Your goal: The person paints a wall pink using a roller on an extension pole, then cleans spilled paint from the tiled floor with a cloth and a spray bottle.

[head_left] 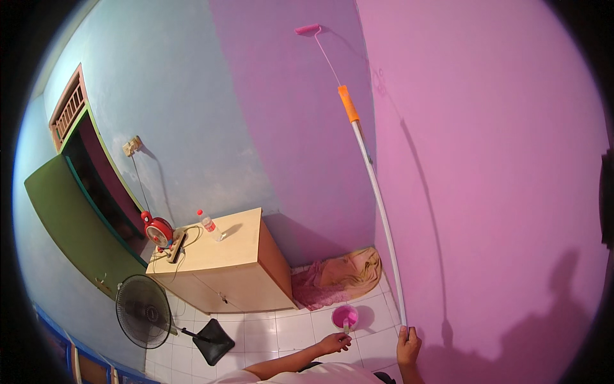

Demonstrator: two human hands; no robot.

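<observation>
- Fingers of the right hand point(407, 344) are curled tight round the bottom end of one long white pole point(378, 205); the grip is closed on it
- Fingers of the left hand point(335, 343) are loosely bent and reach toward one small pink pail point(345, 316) on the floor; whether they touch the stick standing in it I cannot tell
- The pole rises steeply up along the pink wall point(486, 166), with one orange sleeve point(348, 104) near its top
- Above the sleeve a thin wire arm carries one pink roller point(307, 29), lying against the wall high up near the corner
- The wall left of the corner is part pink, part pale blue point(173, 115)
- One crumpled cloth point(339, 278) lies in the corner on the tiles, just behind the pail
- One pale wood cabinet point(230, 269) stands against the blue wall, beside the cloth
- On its top: one clear bottle point(209, 224) with a red cap, one small red fan point(158, 230), one power strip point(176, 246)
- One black standing fan point(143, 312) stands on the white tiled floor point(281, 333), left of the cabinet
- One green door point(70, 224) stands open at the far left
</observation>
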